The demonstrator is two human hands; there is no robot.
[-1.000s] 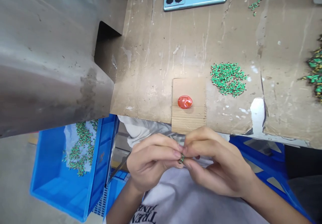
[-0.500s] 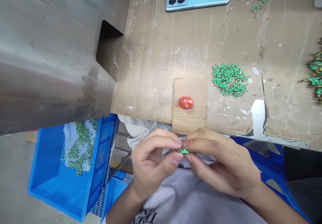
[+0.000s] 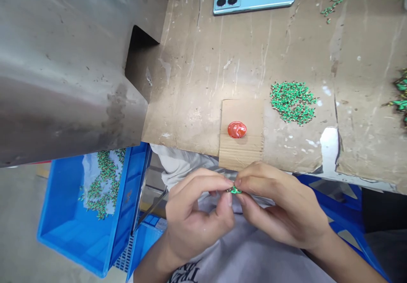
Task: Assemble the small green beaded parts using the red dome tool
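The right hand (image 3: 282, 206) pinches a tiny green-and-brown piece (image 3: 235, 191) in its fingertips. The left hand (image 3: 199, 213) curls at its other end; I can't tell if it squeezes. Ahead of both hands, a shiny red oval thing (image 3: 237, 130) sits on flat tan cardboard (image 3: 240, 158). A heap of tiny green bits (image 3: 291, 100) lies ahead of the right hand.
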